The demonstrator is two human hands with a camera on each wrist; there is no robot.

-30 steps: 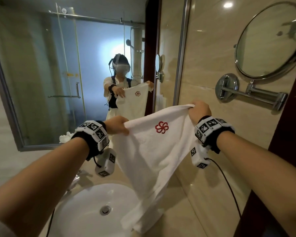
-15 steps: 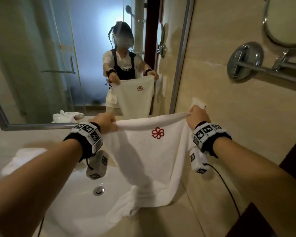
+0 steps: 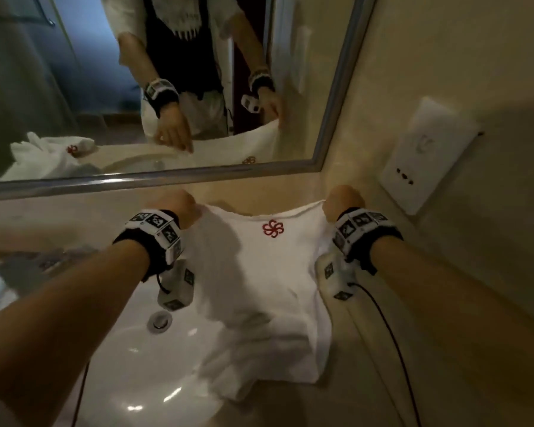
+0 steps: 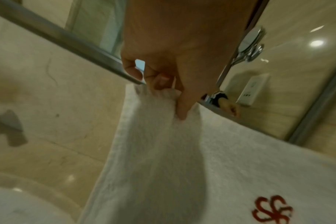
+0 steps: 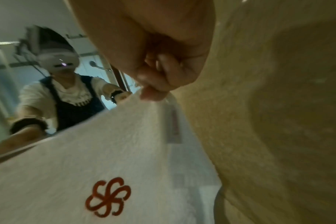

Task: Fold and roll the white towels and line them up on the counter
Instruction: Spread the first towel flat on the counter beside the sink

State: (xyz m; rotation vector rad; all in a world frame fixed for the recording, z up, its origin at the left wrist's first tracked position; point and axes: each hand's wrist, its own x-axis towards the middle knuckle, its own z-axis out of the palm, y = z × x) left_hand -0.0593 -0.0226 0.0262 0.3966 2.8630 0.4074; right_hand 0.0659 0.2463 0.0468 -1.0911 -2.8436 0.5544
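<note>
the white towel is stretched between both hands over the beige worktop, its red emblem facing up near the far edge. the left hand pinches the far left corner, thumb laid on the cloth and fingers curled beneath, as the left wrist view shows. the right hand is closed tightly on the far right corner, just beside the wall. the near end of the towel lies bunched, and part of it hangs over the rim of the sink, close to the drain.

the likeliest trouble, i judge, is that left side: if the towel is laid down as it hangs, the cloth sags into the basin, the fold comes out crooked, and it may pick up damp. the bunched near end would trap wrinkles into any roll unless it is smoothed first. the right corner sits so near the wall that there is little room to square the edge. another towel shows crumpled in the mirror, not yet rolled.
</note>
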